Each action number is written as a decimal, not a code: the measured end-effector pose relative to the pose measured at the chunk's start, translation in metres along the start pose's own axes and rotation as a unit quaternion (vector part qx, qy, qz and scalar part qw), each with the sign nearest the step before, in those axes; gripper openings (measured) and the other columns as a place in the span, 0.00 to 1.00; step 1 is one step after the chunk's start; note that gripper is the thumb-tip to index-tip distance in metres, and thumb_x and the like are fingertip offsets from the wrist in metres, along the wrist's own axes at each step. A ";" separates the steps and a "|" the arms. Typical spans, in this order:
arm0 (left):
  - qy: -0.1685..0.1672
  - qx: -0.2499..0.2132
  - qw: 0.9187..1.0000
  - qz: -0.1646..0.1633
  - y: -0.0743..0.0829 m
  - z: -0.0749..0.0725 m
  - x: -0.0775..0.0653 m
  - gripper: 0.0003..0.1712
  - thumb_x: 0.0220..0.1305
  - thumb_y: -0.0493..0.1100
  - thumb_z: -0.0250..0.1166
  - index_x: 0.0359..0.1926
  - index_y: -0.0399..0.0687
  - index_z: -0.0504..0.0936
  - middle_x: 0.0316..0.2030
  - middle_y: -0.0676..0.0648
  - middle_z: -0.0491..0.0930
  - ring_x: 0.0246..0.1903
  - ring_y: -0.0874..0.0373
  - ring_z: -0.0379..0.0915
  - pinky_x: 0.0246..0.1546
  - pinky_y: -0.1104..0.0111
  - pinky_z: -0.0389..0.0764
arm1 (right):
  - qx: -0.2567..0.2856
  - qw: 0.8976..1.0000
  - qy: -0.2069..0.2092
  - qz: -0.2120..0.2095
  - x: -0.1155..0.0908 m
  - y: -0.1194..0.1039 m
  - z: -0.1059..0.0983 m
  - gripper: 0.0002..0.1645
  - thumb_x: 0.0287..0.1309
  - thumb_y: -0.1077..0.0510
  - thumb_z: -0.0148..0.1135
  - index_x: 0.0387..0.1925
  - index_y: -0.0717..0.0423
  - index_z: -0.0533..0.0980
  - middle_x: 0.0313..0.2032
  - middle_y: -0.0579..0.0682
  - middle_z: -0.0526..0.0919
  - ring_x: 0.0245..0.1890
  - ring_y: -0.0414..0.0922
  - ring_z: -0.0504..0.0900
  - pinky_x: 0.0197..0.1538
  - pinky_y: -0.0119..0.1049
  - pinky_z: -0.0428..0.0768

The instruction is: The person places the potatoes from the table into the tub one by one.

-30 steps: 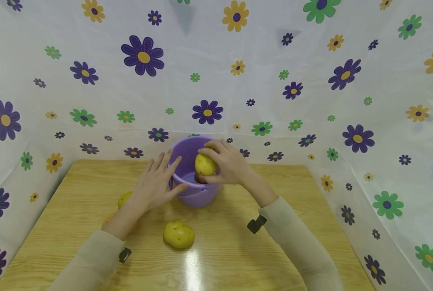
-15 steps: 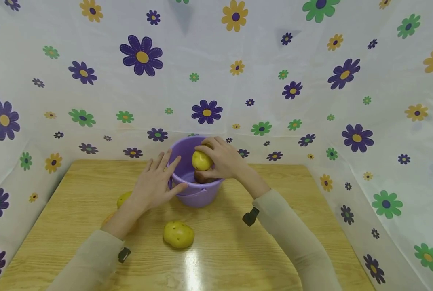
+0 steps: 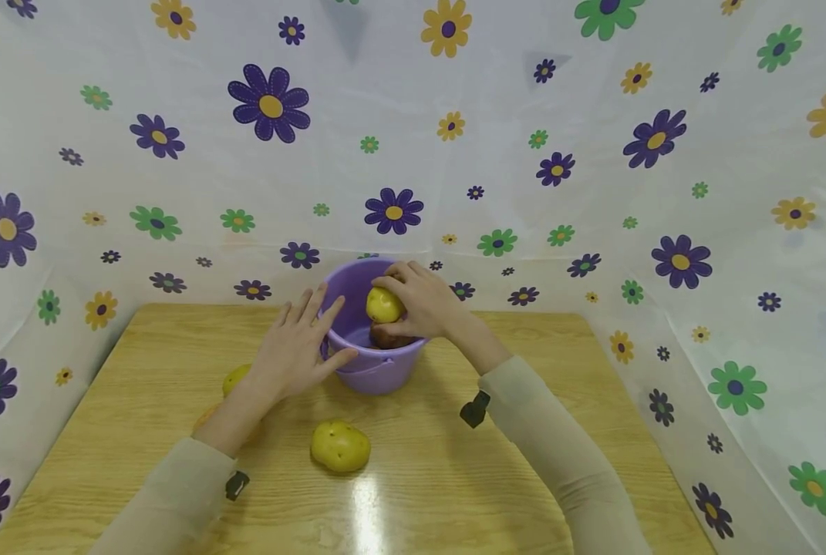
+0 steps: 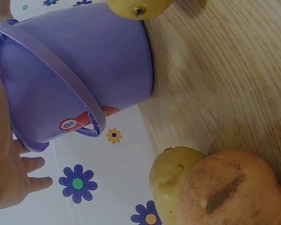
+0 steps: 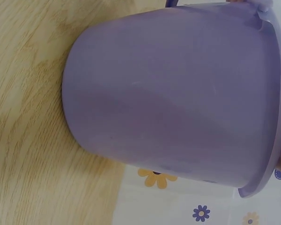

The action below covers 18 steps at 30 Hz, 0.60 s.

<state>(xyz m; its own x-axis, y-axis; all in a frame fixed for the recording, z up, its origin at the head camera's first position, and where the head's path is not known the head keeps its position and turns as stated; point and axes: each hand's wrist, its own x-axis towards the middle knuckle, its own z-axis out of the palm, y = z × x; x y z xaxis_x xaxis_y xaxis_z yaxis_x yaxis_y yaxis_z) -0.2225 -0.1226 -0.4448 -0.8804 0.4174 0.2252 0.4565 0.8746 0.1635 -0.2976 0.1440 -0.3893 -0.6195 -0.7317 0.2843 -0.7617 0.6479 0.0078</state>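
A purple bucket (image 3: 378,378) stands on the table, its rim tipping none in the head view. My right hand (image 3: 429,303) reaches over the right of the rim and grips a yellow potato (image 3: 385,305) inside the mouth. Beneath that potato a reddish-brown piece (image 3: 390,337) shows in the bucket, partly covered by my thumb. With fingers spread and straight, my left hand (image 3: 295,347) rests at the left rim. A second yellow potato (image 3: 340,447) lies on the table in front of the bucket. In the right wrist view the bucket wall (image 5: 178,93) hides the held potato.
Under my left forearm lie another yellow potato (image 4: 171,176) and a brown-orange, potato-like piece (image 4: 234,192), touching in the left wrist view. The bucket's handle (image 4: 70,77) hangs down its side. A flowered white cloth (image 3: 357,177) rises behind the wooden table (image 3: 524,462) and along both sides.
My right hand has moved slightly left and farther over the bucket with the yellow potato, then nearly stopped. The left hand stays at the rim.
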 end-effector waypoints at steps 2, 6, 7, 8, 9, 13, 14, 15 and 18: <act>-0.001 0.000 1.000 -0.002 0.001 0.000 -0.001 0.55 0.71 0.78 0.51 0.86 0.52 0.50 0.86 0.37 0.40 0.85 0.34 0.41 0.83 0.37 0.52 | -0.001 1.000 -0.012 0.011 0.000 0.000 0.000 0.46 0.54 0.32 0.75 0.68 0.50 0.75 0.61 0.56 0.80 0.59 0.53 0.80 0.60 0.46 0.86; -0.001 0.000 1.000 -0.005 0.003 0.000 -0.002 0.55 0.71 0.78 0.51 0.86 0.52 0.50 0.86 0.37 0.40 0.85 0.35 0.40 0.83 0.37 0.51 | 0.005 0.999 -0.028 0.027 -0.001 0.000 -0.001 0.47 0.55 0.31 0.76 0.69 0.50 0.75 0.62 0.56 0.79 0.60 0.54 0.80 0.62 0.47 0.85; -0.001 0.001 1.000 -0.005 0.004 -0.001 -0.003 0.55 0.71 0.78 0.51 0.86 0.52 0.50 0.86 0.37 0.40 0.85 0.35 0.40 0.83 0.37 0.51 | 0.007 0.999 -0.030 0.029 -0.001 -0.001 -0.001 0.47 0.54 0.31 0.76 0.69 0.50 0.75 0.62 0.56 0.79 0.60 0.54 0.80 0.62 0.48 0.85; -0.001 0.001 1.000 -0.006 0.005 -0.001 -0.004 0.55 0.71 0.78 0.51 0.86 0.52 0.50 0.86 0.37 0.40 0.85 0.35 0.40 0.83 0.38 0.51 | 0.009 0.999 -0.031 0.031 -0.001 -0.001 -0.001 0.47 0.54 0.32 0.76 0.69 0.49 0.75 0.62 0.56 0.79 0.60 0.54 0.80 0.62 0.48 0.85; -0.001 0.002 1.000 -0.006 0.005 -0.001 -0.004 0.55 0.71 0.78 0.51 0.86 0.52 0.50 0.86 0.37 0.40 0.85 0.35 0.40 0.83 0.38 0.51 | 0.010 0.999 -0.033 0.032 -0.002 -0.001 0.000 0.47 0.54 0.32 0.76 0.69 0.49 0.75 0.62 0.56 0.79 0.60 0.54 0.80 0.63 0.48 0.85; 0.000 0.004 1.000 -0.008 0.007 -0.001 -0.007 0.55 0.71 0.78 0.51 0.85 0.52 0.51 0.86 0.37 0.40 0.85 0.35 0.40 0.83 0.38 0.51 | 0.010 0.999 -0.028 0.029 -0.003 -0.001 0.001 0.46 0.54 0.33 0.77 0.69 0.48 0.76 0.62 0.55 0.80 0.60 0.53 0.80 0.64 0.48 0.84; 0.001 0.005 1.000 -0.008 0.008 -0.001 -0.007 0.55 0.71 0.78 0.51 0.85 0.52 0.51 0.86 0.37 0.40 0.85 0.35 0.40 0.83 0.38 0.51 | 0.009 0.999 -0.025 0.027 -0.004 -0.001 0.001 0.46 0.54 0.33 0.77 0.69 0.48 0.76 0.62 0.55 0.80 0.60 0.53 0.80 0.64 0.49 0.84; 0.002 0.006 1.000 -0.008 0.008 -0.001 -0.008 0.55 0.71 0.78 0.51 0.85 0.52 0.51 0.86 0.37 0.40 0.85 0.35 0.40 0.83 0.37 0.51 | 0.006 0.999 -0.021 0.023 -0.004 -0.001 0.001 0.45 0.55 0.32 0.76 0.69 0.48 0.76 0.61 0.55 0.80 0.60 0.53 0.81 0.64 0.48 0.84; 0.006 0.008 1.000 -0.007 0.009 -0.001 -0.009 0.55 0.71 0.77 0.52 0.85 0.52 0.51 0.86 0.37 0.41 0.85 0.35 0.40 0.83 0.37 0.52 | -0.001 1.000 -0.009 0.014 -0.006 -0.002 -0.001 0.44 0.57 0.32 0.74 0.68 0.48 0.76 0.60 0.55 0.81 0.60 0.53 0.82 0.64 0.48 0.85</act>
<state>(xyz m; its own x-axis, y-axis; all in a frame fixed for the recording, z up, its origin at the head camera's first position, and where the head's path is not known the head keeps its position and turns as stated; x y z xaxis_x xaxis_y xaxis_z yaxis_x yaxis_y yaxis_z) -0.2104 -0.1184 -0.4444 -0.8852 0.4013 0.2353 0.4414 0.8843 0.1521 -0.2924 0.1473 -0.3902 -0.6435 -0.7175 0.2667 -0.7441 0.6681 0.0022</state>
